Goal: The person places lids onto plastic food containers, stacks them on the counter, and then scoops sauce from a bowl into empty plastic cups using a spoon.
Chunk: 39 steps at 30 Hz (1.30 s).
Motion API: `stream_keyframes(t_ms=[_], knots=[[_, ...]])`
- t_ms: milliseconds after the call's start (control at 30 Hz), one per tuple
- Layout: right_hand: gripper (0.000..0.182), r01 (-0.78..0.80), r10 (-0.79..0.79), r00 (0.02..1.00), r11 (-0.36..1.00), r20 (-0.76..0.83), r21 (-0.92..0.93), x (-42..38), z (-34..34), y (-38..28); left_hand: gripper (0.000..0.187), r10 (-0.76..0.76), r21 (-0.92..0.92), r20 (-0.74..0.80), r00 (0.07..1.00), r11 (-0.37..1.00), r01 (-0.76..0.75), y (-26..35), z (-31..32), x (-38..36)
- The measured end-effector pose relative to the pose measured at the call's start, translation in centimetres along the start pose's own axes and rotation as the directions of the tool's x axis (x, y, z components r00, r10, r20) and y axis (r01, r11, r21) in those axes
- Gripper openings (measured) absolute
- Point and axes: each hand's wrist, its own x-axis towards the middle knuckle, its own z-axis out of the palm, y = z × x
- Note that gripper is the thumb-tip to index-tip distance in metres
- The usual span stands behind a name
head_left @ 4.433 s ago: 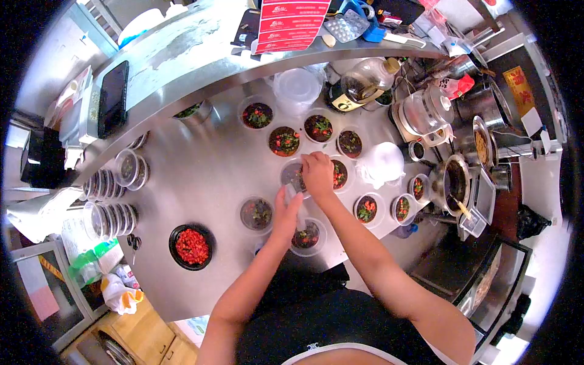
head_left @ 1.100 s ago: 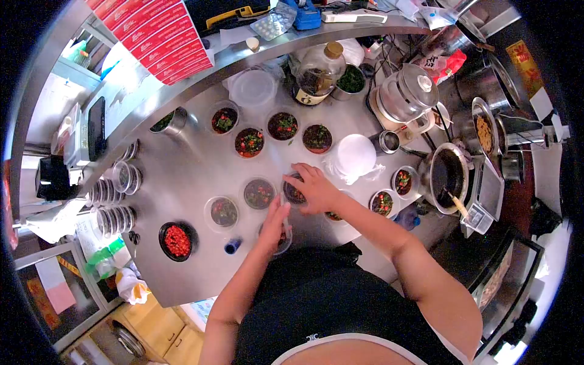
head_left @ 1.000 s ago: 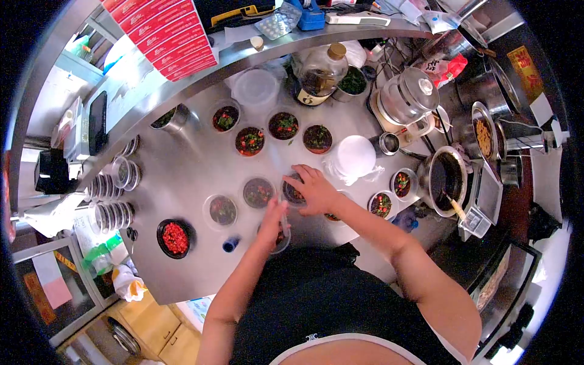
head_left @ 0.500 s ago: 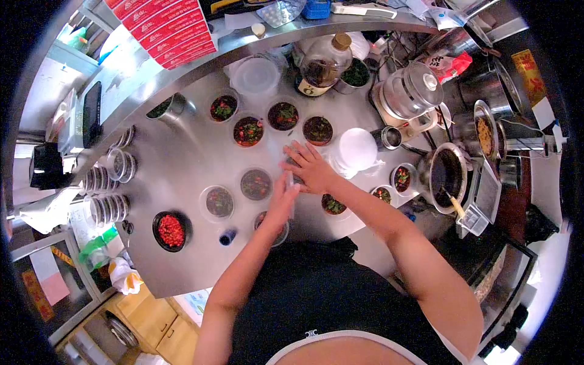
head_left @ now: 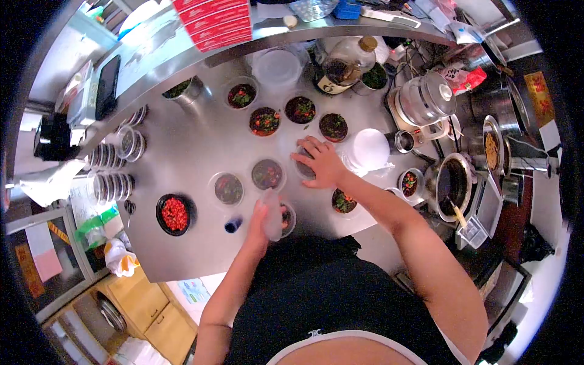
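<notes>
My left hand (head_left: 260, 220) grips a translucent plastic lid (head_left: 274, 214), possibly more than one, above a round tub (head_left: 287, 220) of dark sauce that it partly covers. Fingers spread, my right hand (head_left: 323, 163) rests on the top of a lidded tub (head_left: 305, 165), hiding part of it. To the left are two more tubs under cloudy lids, one nearer the middle (head_left: 267, 174) and one farther left (head_left: 229, 188). Uncovered tubs with dark sauce, red chili and green herbs stand beyond my hands, among them one (head_left: 333, 126) just past my right fingers.
A black bowl of chopped red chili (head_left: 173, 214) and a small dark blue cylinder (head_left: 232, 225) sit on the steel table (head_left: 182, 255). White round lids (head_left: 370, 149) are stacked right. A dark-filled pot (head_left: 449, 181) and glass kettle (head_left: 424, 104) stand farther right. Stacked tubs (head_left: 112, 187) line the left.
My left hand has drawn away from my right hand, toward my body, with the lid in it. My right hand stays at the same tub. The whole view has shifted slightly.
</notes>
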Motion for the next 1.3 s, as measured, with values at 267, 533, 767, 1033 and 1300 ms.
stream_keyframes(t_ms=[267,533,767,1033,1300], knots=[[0.082,-0.004,0.003,0.997,1.000,-0.078,-0.014,1.4,-2.1,-2.8,0.076,0.064,-0.112,-0.077,0.995,0.991,-0.072,1.2,-1.2,-5.1],[0.076,0.098,-0.094,0.995,0.991,-0.042,0.086,6.9,2.3,-9.7,0.082,0.211,-0.292,0.077,0.974,0.939,-0.181,8.6,-5.2,-0.8],[0.079,0.037,-0.037,0.999,0.998,0.010,0.058,7.3,3.6,-9.8,0.086,0.181,-0.487,0.328,0.927,0.873,0.001,9.0,-10.3,4.8],[0.091,0.040,0.037,0.985,0.903,-0.171,0.427,7.7,1.5,-10.0,0.089,0.198,-0.521,0.209,0.958,0.851,-0.062,9.8,-6.5,4.1],[0.112,-0.063,0.066,0.997,0.624,0.029,0.778,8.9,-6.2,-10.3,0.079,0.219,-0.067,0.173,0.960,0.975,-0.210,9.5,0.7,4.4]])
